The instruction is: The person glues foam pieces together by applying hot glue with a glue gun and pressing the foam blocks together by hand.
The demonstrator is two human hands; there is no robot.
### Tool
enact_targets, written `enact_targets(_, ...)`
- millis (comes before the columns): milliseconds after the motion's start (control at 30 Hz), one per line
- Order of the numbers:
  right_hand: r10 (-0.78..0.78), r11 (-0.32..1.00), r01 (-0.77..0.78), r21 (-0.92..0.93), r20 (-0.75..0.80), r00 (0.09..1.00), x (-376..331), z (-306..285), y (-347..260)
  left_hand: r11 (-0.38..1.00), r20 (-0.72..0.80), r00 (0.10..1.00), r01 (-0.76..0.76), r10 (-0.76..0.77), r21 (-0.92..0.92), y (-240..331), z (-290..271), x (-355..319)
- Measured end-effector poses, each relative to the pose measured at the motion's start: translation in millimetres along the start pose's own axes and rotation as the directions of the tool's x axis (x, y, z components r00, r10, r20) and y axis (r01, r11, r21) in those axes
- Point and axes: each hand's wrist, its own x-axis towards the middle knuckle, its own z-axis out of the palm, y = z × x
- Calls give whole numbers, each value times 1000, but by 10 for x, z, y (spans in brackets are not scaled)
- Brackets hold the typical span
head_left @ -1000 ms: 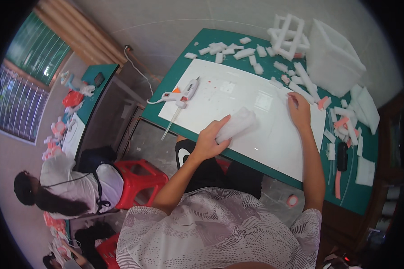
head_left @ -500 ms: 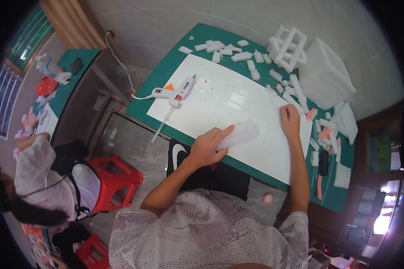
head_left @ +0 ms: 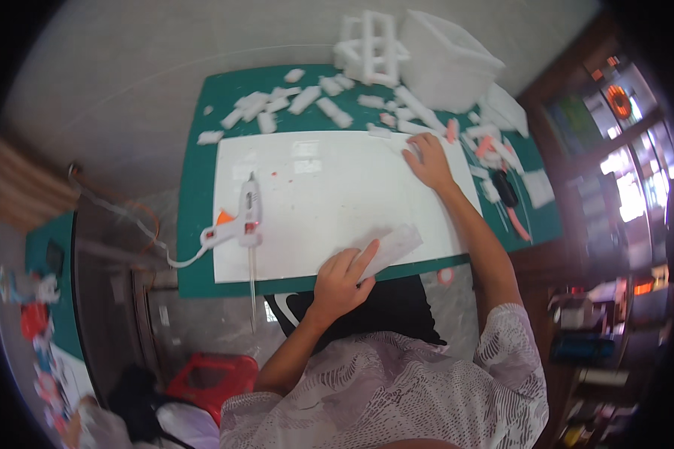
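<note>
Green mat [head_left: 202, 179], white board [head_left: 329, 194], foam blocks [head_left: 307, 97]

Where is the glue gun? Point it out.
In the head view, the glue gun lies on the left edge of the white board, left of the left hand.

No packages or labels legible; bright screen-like panels [head_left: 627, 176] glow at right edge.

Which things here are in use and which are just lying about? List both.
In use:
- left hand holding a translucent white strip
- right hand pressed on the white board

Lying about:
- glue gun on the board
- foam pieces on the green mat
- foam frame
- white box
- red stool
</note>
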Motion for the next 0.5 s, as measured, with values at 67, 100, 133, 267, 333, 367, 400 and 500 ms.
enact_targets(67,38,999,-38,-33,-9,999,1,28,41,997,-3,998,-65,65,47,-21,2,-6)
enact_targets(100,50,998,-51,-43,-25,998,13,36,26,996,30,996,-90,90,13,-20,4,-4)
enact_targets(133,59,997,-61,-51,-40,997,20,42,3,998,32,998,-61,61,15,-26,1,2)
enact_targets(267,133,990,-137,-45,-69,989,3,19,-86,999,65,998,-23,21,42,-61,15,-14)
enact_targets(333,177,981,-182,-69,-73,982,1,11,-80,1000,95,995,-29,28,5,-33,-17,-14)
enact_targets(367,184,980,-190,-67,-86,979,-1,-5,-55,999,107,994,-20,22,-27,-21,-23,-2)
enact_targets(400,195,977,-201,-72,-79,978,-25,-40,-24,999,114,993,-21,26,-42,-25,-15,7)
enact_targets(500,204,975,-210,-72,-91,975,-64,-5,-44,998,143,989,-27,36,-61,-23,-35,3)
